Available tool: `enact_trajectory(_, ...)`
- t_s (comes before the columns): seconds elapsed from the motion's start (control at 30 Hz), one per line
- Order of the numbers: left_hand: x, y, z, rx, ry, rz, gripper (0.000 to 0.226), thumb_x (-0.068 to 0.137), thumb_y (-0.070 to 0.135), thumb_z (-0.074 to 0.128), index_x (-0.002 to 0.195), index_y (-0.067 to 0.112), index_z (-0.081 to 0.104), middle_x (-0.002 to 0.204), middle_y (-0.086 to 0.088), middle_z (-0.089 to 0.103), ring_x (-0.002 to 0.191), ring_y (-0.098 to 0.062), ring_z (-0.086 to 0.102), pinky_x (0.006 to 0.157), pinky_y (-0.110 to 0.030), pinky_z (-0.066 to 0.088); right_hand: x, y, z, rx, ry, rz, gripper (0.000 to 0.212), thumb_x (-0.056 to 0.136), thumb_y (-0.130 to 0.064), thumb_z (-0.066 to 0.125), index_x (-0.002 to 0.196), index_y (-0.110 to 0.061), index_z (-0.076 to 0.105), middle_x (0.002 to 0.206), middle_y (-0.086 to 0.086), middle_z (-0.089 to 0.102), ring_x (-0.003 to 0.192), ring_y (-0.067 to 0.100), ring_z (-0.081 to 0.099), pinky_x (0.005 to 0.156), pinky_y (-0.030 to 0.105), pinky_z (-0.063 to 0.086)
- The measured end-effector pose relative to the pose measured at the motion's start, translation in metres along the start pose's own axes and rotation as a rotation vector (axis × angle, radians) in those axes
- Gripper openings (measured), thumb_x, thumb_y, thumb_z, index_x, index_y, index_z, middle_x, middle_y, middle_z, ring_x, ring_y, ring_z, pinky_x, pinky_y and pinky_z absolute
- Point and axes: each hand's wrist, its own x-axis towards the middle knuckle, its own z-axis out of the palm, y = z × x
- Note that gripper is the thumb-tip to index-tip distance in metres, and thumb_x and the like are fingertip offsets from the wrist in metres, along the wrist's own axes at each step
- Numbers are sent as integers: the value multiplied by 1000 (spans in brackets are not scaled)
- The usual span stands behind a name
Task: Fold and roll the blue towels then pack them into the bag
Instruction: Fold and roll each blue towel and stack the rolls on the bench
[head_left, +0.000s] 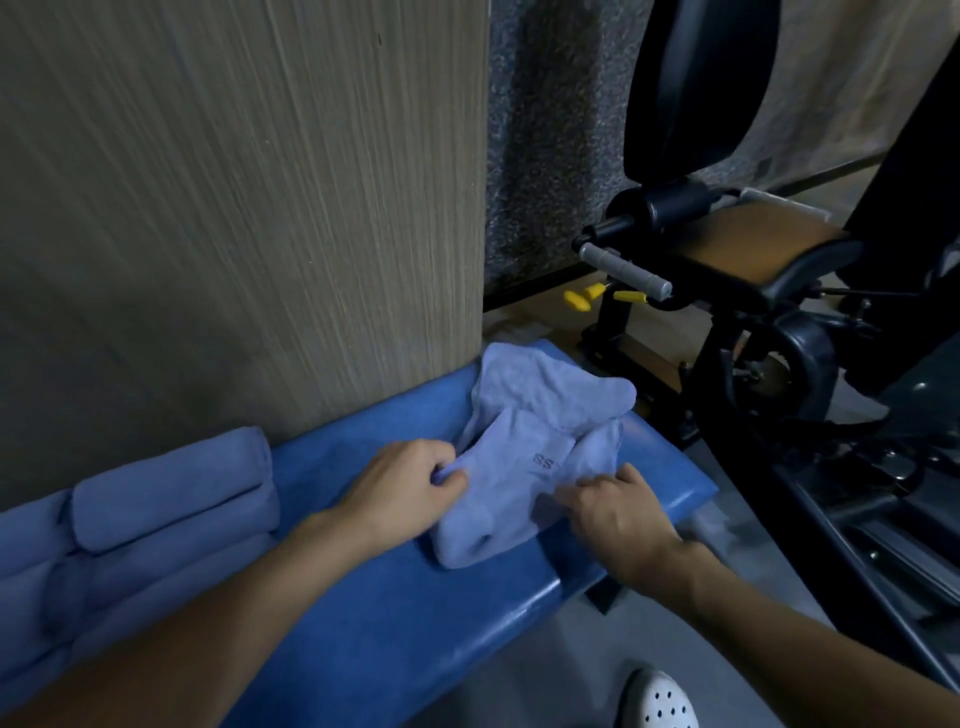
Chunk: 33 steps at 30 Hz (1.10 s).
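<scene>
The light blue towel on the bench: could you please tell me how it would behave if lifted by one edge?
Probably floppy: the towel lies in soft crumpled folds where the left hand pinches it. Likely light, since its thin edges drape flat on the bench.

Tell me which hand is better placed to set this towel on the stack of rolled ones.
Left hand, probably: it pinches the towel, and the rolled stack lies on its side.
</scene>
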Motion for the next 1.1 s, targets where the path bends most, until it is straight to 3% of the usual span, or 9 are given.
enact_trajectory(0.17, -5, -9, -13, 17, 196, -257, 50, 88, 40, 53, 52, 14, 30, 46, 1, 34, 53, -27, 42, 52, -37, 37, 3, 10, -7, 461, 138, 297, 24, 75, -2, 69, 86, -11, 50, 59, 9, 59, 49, 31, 49, 45, 32, 32)
enact_trajectory(0.23, -8, -11, -15, 9, 249, -369, 57, 92, 36, 57, 49, 11, 31, 45, -1, 35, 50, -25, 41, 51, -35, 33, 2, 14, -4, 675, 54, 294, 32, 88, -5, 52, 119, -11, 47, 94, 12, 67, 78, 36, 61, 68, 44, 49)
enact_trajectory(0.4, -17, -20, -3, -44, 175, -431, 54, 91, 37, 61, 53, 3, 42, 45, -6, 46, 48, -24, 49, 51, -34, 38, -2, 6, 6, 632, 104, 485, 34, 85, -18, 61, 117, -12, 49, 111, 11, 55, 106, 35, 52, 85, 43, 42)
enact_trajectory(0.53, -23, -35, 7, -246, -10, -426, 33, 83, 34, 71, 65, 7, 67, 58, -5, 69, 55, -17, 63, 63, -36, 54, 5, 6, 4, 614, -42, 762, 66, 84, -45, 65, 135, -15, 36, 134, 8, 45, 129, 31, 36, 104, 47, 28)
enact_trajectory(0.67, -29, -38, 10, -259, -234, -401, 46, 65, 57, 76, 68, 11, 71, 57, 0, 66, 53, -5, 53, 56, -26, 42, 13, 8, 9, 767, 6, 730, 29, 86, -35, 63, 108, -28, 46, 110, -2, 59, 113, 27, 48, 96, 45, 32)
enact_trajectory(0.73, -32, -39, 12, -238, -292, -369, 31, 72, 42, 81, 65, 14, 72, 55, 3, 65, 52, -4, 52, 55, -25, 42, 14, 8, 11, 837, 46, 685, 11, 87, -27, 61, 89, -30, 50, 88, -6, 62, 95, 25, 56, 89, 43, 41)
enact_trajectory(0.83, -35, -40, 16, -171, -299, -317, 14, 75, 21, 74, 62, 18, 68, 60, -2, 69, 53, -7, 56, 59, -34, 51, 18, 8, 9, 925, 166, 550, 24, 88, -7, 57, 71, -23, 56, 64, -3, 56, 65, 17, 54, 64, 27, 42)
enact_trajectory(0.97, -28, -37, 14, -351, -53, -378, 19, 89, 0, 55, 72, 8, 58, 64, -6, 70, 53, -19, 65, 58, -38, 53, 31, 4, -18, 990, 388, 434, 24, 84, 4, 53, 74, -12, 67, 65, 4, 58, 61, 8, 48, 53, 11, 34)
enact_trajectory(1.1, -18, -32, 14, -224, 21, -314, 26, 83, 33, 74, 67, 15, 65, 55, 4, 63, 51, -8, 54, 58, -32, 49, 43, 3, -36, 1084, 397, 398, 33, 84, 9, 44, 91, -9, 70, 74, 6, 65, 61, 7, 55, 50, 18, 42)
